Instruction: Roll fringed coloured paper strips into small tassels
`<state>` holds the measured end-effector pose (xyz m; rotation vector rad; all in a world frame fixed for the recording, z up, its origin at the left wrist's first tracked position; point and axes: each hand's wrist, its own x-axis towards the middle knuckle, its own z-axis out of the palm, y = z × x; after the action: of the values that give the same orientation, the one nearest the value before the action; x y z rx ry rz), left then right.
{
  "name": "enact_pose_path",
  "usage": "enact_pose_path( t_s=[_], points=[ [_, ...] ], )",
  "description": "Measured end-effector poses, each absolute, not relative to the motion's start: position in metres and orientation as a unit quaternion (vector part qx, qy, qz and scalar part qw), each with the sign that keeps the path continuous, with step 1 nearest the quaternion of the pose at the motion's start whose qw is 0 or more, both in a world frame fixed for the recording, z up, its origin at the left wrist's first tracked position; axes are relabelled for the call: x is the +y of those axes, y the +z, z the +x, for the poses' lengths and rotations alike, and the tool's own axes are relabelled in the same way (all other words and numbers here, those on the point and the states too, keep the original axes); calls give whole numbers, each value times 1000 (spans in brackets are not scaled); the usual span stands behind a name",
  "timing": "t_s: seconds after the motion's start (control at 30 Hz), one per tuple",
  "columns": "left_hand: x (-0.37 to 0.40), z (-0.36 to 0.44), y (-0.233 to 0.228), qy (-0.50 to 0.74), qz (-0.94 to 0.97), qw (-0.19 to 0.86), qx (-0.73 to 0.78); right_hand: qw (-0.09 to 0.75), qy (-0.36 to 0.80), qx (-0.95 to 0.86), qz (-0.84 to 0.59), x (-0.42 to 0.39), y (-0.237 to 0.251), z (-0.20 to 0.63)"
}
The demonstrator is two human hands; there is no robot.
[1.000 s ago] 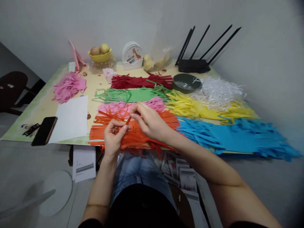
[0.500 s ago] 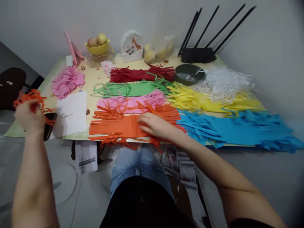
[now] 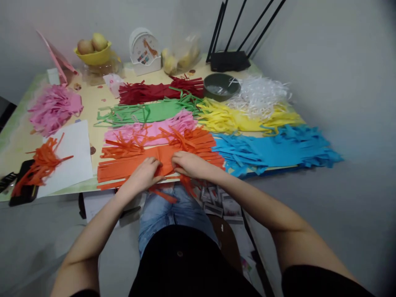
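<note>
A stack of fringed orange paper point(image 3: 123, 167) lies at the table's near edge. My left hand point(image 3: 143, 175) and my right hand point(image 3: 188, 164) both rest on its middle, fingers pinching the paper where they meet. A finished orange tassel point(image 3: 40, 164) lies at the left on a white sheet point(image 3: 72, 154) and partly over a black phone point(image 3: 23, 194). Loose orange strips hang off the table edge over my lap.
Fringed pink point(image 3: 148, 132), green point(image 3: 145, 112), dark red point(image 3: 145, 93), yellow point(image 3: 229, 119) and blue point(image 3: 272, 148) paper cover the table. A pink tassel point(image 3: 52, 108), green bowl point(image 3: 219, 86), white shreds point(image 3: 260, 93), fruit bowl point(image 3: 93, 55) and router point(image 3: 229, 62) sit behind.
My left hand carried the orange tassel out to the left, left it on the white sheet and came back to the orange paper. My right hand stayed on the stack.
</note>
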<state>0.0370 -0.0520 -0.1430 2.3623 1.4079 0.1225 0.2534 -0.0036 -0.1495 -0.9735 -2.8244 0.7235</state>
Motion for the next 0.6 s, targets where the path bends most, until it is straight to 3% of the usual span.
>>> enact_pose_path(
  t_s=[0.27, 0.47, 0.6],
  points=[
    [-44, 29, -148, 69, 815, 250, 518, 72, 319, -882, -338, 7, -151, 260],
    [-36, 28, -139, 74, 793, 311, 519, 52, 314, -882, -348, 11, -148, 258],
    [-37, 31, -144, 78, 800, 286, 522, 47, 309, -880, -357, 8, -142, 260]
  ],
)
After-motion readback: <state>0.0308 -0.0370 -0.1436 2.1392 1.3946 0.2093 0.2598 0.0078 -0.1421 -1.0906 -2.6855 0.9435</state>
